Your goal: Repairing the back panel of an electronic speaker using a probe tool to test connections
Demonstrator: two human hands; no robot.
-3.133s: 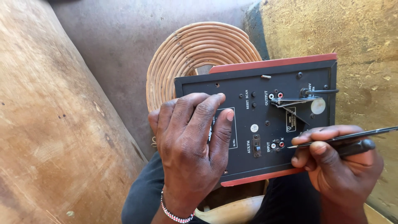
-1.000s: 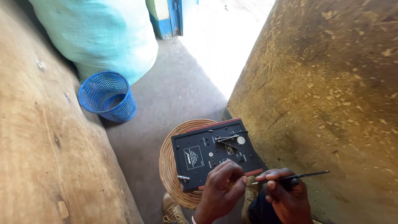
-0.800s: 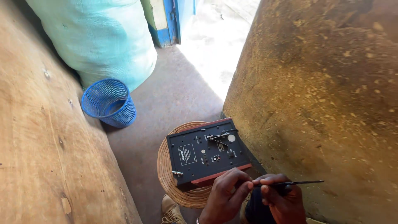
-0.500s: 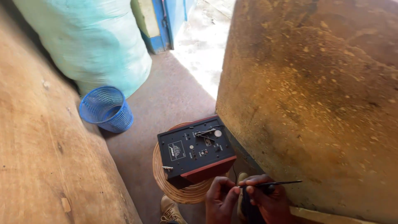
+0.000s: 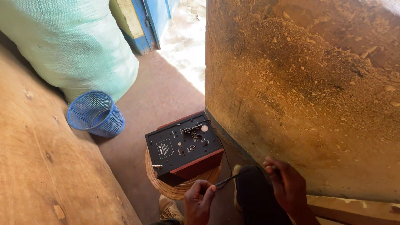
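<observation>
Both hands sit at the bottom edge of the head view. Left hand (image 5: 200, 202): fingers curled shut, pinching the near end of a thin dark tool (image 5: 233, 177), prob. a screwdriver; exact type can't be told. Tool runs up and to the right from that grip, w/ its far end near the right hand (image 5: 285, 185). Right hand: fingers bent, loosely cupped, held up beside the rough earthen wall (image 5: 308, 91); whether it touches the tool tip can't be told. Dark trouser leg (image 5: 258, 196) lies btwn the two hands; a tan shoe (image 5: 171, 208) shows below the left hand.

Just beyond the left hand: speaker cabinet (image 5: 183, 148), reddish wood sides, black rear panel facing up w/ jacks, knobs and a label. It lies on a round woven cane stool (image 5: 175, 189), tilted slightly. Neither hand touches it. A thin black cable (image 5: 225, 152) runs off the cabinet's right side, down along the wall base.

Left side: wide wooden plank surface (image 5: 46, 166). Farther out on the reddish floor (image 5: 162, 96): blue plastic mesh basket (image 5: 96, 114), tipped on its side, next to a large pale green woven sack (image 5: 71, 46). Farthest: blue door frame (image 5: 150, 21) w/ sunlit ground past it.
</observation>
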